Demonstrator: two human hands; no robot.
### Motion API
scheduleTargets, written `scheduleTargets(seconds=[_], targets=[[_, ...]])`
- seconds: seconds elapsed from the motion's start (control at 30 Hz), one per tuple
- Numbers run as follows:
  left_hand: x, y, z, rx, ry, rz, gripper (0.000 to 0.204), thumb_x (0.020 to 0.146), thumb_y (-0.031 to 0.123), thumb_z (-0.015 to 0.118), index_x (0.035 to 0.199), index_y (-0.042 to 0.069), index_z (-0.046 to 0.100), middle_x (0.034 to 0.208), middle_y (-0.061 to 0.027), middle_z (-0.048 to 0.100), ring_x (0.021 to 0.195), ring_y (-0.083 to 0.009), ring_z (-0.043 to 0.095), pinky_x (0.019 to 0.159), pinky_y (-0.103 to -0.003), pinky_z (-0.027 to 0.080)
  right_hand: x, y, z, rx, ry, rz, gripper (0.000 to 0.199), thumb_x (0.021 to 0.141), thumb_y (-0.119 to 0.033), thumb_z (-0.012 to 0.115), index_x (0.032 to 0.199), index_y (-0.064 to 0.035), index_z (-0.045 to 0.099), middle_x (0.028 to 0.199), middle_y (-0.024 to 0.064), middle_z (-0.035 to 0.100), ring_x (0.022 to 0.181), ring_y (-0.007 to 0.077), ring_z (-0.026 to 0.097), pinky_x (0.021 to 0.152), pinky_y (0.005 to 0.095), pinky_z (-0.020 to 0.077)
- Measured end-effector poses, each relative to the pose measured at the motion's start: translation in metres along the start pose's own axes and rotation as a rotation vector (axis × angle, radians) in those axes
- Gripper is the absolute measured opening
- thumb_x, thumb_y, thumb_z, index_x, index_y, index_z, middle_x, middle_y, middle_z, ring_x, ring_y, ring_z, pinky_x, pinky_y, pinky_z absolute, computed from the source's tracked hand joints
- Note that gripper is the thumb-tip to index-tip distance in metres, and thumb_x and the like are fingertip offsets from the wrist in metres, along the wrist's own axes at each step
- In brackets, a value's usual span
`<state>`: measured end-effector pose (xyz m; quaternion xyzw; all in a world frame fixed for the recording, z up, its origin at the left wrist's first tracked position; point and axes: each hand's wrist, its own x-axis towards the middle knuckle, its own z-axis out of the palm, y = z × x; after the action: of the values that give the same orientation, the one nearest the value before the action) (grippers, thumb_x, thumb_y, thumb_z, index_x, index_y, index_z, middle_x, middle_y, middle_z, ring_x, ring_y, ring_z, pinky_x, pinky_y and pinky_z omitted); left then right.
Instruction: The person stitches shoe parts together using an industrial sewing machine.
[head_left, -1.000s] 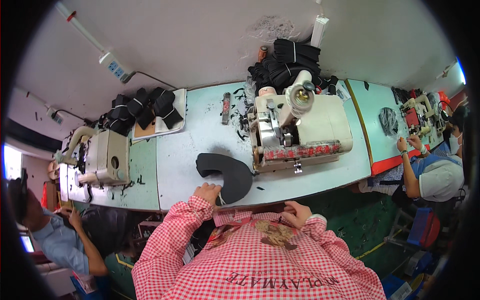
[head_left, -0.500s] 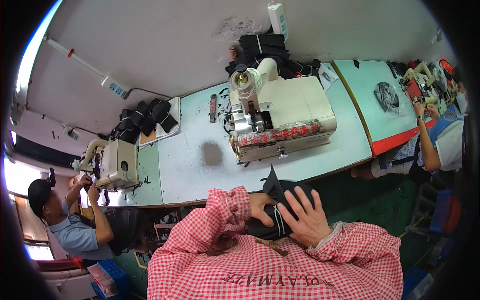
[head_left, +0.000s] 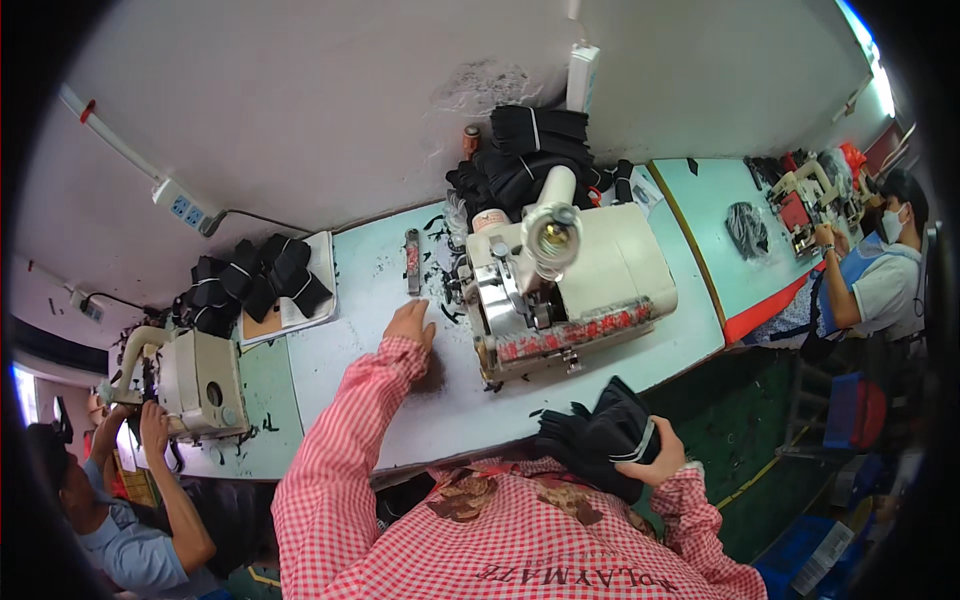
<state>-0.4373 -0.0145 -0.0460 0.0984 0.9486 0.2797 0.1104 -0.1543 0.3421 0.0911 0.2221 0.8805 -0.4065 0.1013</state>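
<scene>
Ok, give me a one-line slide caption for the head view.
Left hand flat on the table beside the sewing machine; right hand holds black fabric at the table edge.

Three sewing machines, three people

Red-and-white checked shirt, long sleeves, bare hands.

Small gingham checks cover both sleeves down to buttoned cuffs at the wrists of the left hand and right hand; the shirt front carries a brownish patterned patch and a line of dark lettering.
</scene>
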Motion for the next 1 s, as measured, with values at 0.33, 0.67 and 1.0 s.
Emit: scheduleTargets(seconds=[0.33, 0.67, 1.0], targets=[[0.086, -0.008, 0.038, 0.393, 0.263, 0.348, 0.063, 0.076, 0.027, 0.064, 0.130, 0.003, 0.041, 0.138, -0.0135, 0.037, 0.131, -0.0312, 0.028, 0.105, -0.046, 0.024, -0.004, -0.031, 0.002, 1.136, 0.026, 0.092, 0.062, 0.069, -0.029, 0.068, 0.119, 0.0022, 0.049, 0.108, 0.0123, 0.060, 0.095, 0.0221, 0.060, 0.085, 0.0327, 0.0474], [-0.145, 0.033, 0.108, 0.213, -0.229, 0.478, 0.070, 0.076, 0.040, 0.062, 0.130, 0.001, 0.041, 0.139, -0.0181, 0.035, 0.132, -0.0329, 0.027, 0.106, -0.049, 0.022, 0.034, 0.148, 0.134, 0.630, 0.068, 0.263, 0.041, 0.082, -0.027, 0.062, 0.109, 0.0023, 0.057, 0.104, 0.0135, 0.062, 0.096, 0.0251, 0.060, 0.084, 0.0355, 0.0486], [-0.185, 0.183, 0.067, -0.250, -0.034, 0.319, 0.029, 0.080, 0.011, 0.061, 0.109, 0.004, 0.059, 0.086, -0.0129, 0.063, 0.069, -0.0268, 0.062, 0.064, -0.033, 0.051, 0.057, 0.080, 0.080, 0.462, 0.006, 0.227, 0.106, 0.056, -0.055, 0.077, 0.130, 0.0075, 0.034, 0.126, 0.0249, 0.047, 0.117, 0.0323, 0.048, 0.098, 0.0373, 0.0380]])
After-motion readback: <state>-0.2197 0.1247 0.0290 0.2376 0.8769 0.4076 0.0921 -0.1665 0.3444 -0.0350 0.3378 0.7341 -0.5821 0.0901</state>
